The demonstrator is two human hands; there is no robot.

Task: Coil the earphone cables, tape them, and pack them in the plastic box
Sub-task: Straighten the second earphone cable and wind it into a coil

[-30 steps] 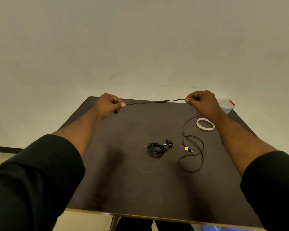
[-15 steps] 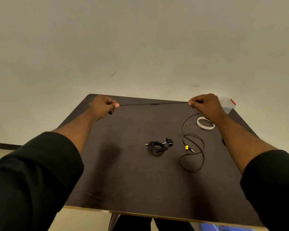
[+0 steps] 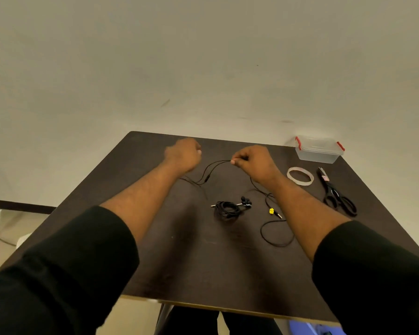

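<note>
On the dark table, my right hand pinches a black earphone cable at its fingertips. The cable sags in a slack loop to the left and runs behind the wrist of my left hand, a closed, blurred fist. The rest of this cable trails under my right forearm to a plug with a yellow tag and a loose loop near it. A second black earphone lies coiled in the table's middle. The clear plastic box with red clips stands shut at the far right corner.
A roll of clear tape lies flat in front of the box. Black scissors lie to its right, close to the table's right edge. A white plug and cables sit on the floor at left.
The cable was stretched taut between my hands. My left hand has moved right toward my right hand, and the cable now hangs slack between them. The view has tilted, showing the scissors.
</note>
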